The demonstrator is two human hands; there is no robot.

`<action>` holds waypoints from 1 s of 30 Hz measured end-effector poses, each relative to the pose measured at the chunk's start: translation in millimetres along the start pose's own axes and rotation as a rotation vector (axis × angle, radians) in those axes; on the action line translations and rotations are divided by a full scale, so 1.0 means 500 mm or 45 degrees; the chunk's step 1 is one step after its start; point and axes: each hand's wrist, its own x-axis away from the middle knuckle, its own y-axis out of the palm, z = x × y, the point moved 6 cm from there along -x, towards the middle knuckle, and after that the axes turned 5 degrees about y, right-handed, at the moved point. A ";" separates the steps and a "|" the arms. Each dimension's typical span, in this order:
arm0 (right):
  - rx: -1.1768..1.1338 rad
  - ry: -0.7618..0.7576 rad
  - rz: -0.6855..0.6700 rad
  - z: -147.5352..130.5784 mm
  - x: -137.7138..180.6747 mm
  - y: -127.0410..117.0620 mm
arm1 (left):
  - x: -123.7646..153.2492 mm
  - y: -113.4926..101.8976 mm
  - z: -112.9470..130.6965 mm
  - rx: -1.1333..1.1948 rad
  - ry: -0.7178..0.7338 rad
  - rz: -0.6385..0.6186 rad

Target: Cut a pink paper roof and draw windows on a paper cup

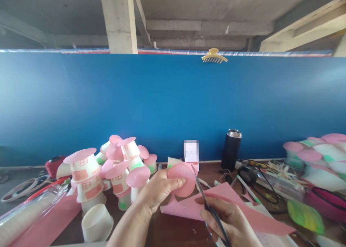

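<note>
My left hand [159, 191] is closed on a round pink paper disc [182, 180], holding it upright above the desk. My right hand [227, 218] grips a pair of scissors [207, 200] whose blades point up toward the disc's right edge. A large pink paper sheet [243, 211] lies under both hands. To the left stands a heap of paper-cup houses [108, 171] with pink disc roofs and printed pink windows.
A plain white cup [97, 223] stands upside down at the front left. A black flask [231, 149] stands against the blue partition [173, 102]. More cup houses [319, 153] lie at the right, with black cables [251, 175], tape rolls [18, 191] and a yellow hair clip [214, 56] on the partition top.
</note>
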 end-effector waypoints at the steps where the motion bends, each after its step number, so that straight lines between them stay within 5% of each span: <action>1: 0.005 0.006 -0.002 0.001 0.000 0.000 | 0.000 0.000 0.001 -0.002 0.003 -0.002; 30: -0.004 0.015 -0.026 0.001 0.000 -0.001 | 0.001 0.006 0.007 0.108 -0.007 -0.008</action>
